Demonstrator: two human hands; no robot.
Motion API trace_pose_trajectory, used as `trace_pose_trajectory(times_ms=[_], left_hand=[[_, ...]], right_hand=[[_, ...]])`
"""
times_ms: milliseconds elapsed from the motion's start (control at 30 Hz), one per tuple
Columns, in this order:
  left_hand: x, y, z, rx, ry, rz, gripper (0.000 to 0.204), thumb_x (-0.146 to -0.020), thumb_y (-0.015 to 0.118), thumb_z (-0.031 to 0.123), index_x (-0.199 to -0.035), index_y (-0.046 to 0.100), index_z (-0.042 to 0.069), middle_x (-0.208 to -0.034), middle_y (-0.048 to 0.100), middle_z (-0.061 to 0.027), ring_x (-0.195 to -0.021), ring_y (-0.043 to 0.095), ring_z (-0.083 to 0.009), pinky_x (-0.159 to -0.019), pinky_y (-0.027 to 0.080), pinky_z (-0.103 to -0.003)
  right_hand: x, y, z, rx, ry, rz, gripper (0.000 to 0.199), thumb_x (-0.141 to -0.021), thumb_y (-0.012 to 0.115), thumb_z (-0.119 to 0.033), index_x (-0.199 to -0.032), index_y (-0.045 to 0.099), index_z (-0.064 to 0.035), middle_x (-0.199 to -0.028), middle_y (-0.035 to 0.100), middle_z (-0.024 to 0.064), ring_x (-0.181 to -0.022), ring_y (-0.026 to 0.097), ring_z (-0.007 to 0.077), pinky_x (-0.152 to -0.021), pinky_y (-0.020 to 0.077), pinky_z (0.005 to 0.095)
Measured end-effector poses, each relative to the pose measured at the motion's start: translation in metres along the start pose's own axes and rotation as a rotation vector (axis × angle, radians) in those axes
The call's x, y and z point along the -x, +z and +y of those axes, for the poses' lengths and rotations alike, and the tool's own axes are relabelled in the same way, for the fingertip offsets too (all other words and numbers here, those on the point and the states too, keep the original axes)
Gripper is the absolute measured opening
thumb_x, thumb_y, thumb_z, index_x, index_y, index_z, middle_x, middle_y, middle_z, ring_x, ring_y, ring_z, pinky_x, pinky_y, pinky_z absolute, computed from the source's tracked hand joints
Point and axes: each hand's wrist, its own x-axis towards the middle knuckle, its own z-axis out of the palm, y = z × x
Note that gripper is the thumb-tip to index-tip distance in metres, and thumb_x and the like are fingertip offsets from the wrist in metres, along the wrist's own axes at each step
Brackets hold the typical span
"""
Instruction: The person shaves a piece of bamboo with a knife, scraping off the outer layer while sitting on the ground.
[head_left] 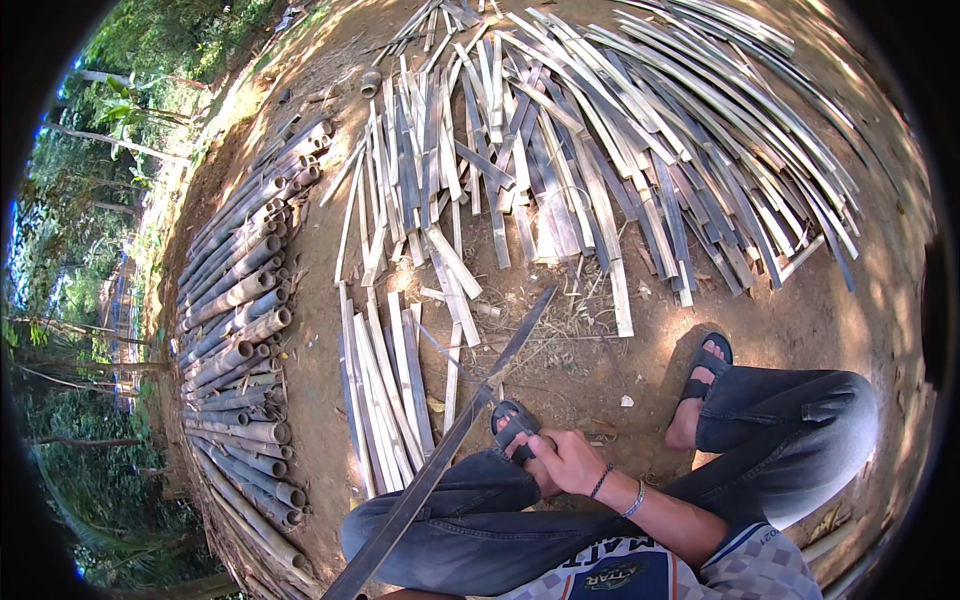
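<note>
A long dark bamboo strip [425,480] slants from the lower edge, over my left thigh, to a tip above the ground ahead of me. Right of it, my right hand [572,461] is closed in front of my left foot, with a dark band and a bracelet at its wrist. Whatever lies inside the curled fingers is hidden. My left hand is out of sight; the strip's near end runs out of the picture. Beside the strip's left side lies a small bundle of split bamboo strips [384,400], pale and dark faces mixed.
Ahead spreads a large fan of split bamboo strips [690,150] on brown dirt. Whole bamboo poles [240,350] are stacked on the left, before green trees. My sandalled left foot [513,425] and right foot [708,365] rest on the ground. Shavings [585,300] lie between.
</note>
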Motion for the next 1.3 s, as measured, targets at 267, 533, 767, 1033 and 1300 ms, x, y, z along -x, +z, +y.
trace_pose_trajectory(times_ms=[267, 533, 767, 1033, 1300], left_hand=[[-0.001, 0.0, -0.002, 0.005, 0.03, 0.016, 0.047, -0.088, 0.058, 0.048, -0.062, 0.046, 0.011, -0.045, 0.041, 0.0076, -0.035, 0.036, -0.0023, -0.038, 0.033, -0.017], [0.0, -0.012, 0.008, -0.038, 0.024, 0.083, 0.047, -0.088, 0.057, 0.049, -0.062, 0.047, 0.011, -0.045, 0.041, 0.0072, -0.036, 0.037, -0.0023, -0.038, 0.033, -0.017], [0.001, -0.008, 0.006, -0.019, -0.006, 0.034, 0.047, -0.087, 0.059, 0.05, -0.063, 0.048, 0.011, -0.045, 0.042, 0.0069, -0.036, 0.038, -0.0028, -0.038, 0.034, -0.017], [-0.001, -0.003, -0.001, -0.02, 0.003, 0.04, 0.05, -0.086, 0.058, 0.055, -0.062, 0.047, 0.012, -0.045, 0.043, 0.0063, -0.036, 0.04, -0.0034, -0.039, 0.035, -0.017], [0.0, -0.007, 0.002, -0.029, 0.001, 0.055, 0.05, -0.086, 0.058, 0.055, -0.062, 0.046, 0.012, -0.045, 0.042, 0.0072, -0.037, 0.038, -0.003, -0.04, 0.033, -0.017]], right_hand=[[-0.012, 0.005, 0.026, 0.073, 0.074, 0.08, 0.046, -0.091, 0.049, -0.042, -0.08, 0.064, -0.0002, -0.067, 0.06, 0.0249, -0.07, 0.061, 0.0419, -0.06, 0.0468, 0.0447], [-0.014, 0.011, 0.023, 0.022, -0.075, 0.042, 0.044, -0.091, 0.05, -0.042, -0.081, 0.064, -0.0017, -0.062, 0.058, 0.0225, -0.065, 0.062, 0.0403, -0.058, 0.0476, 0.0437], [0.02, 0.014, -0.009, 0.096, -0.171, -0.147, 0.046, -0.091, 0.051, -0.042, -0.083, 0.06, 0.002, -0.057, 0.056, 0.0217, -0.059, 0.06, 0.0392, -0.055, 0.0457, 0.0446], [0.026, 0.013, -0.021, 0.096, -0.306, -0.147, 0.042, -0.088, 0.054, -0.044, -0.072, 0.056, -0.0055, -0.052, 0.05, 0.0134, -0.053, 0.054, 0.0362, -0.051, 0.042, 0.0435], [0.043, 0.023, -0.033, 0.065, -0.19, -0.231, 0.042, -0.089, 0.054, -0.044, -0.075, 0.057, -0.0044, -0.053, 0.054, 0.0141, -0.054, 0.058, 0.0359, -0.049, 0.0428, 0.0432]])
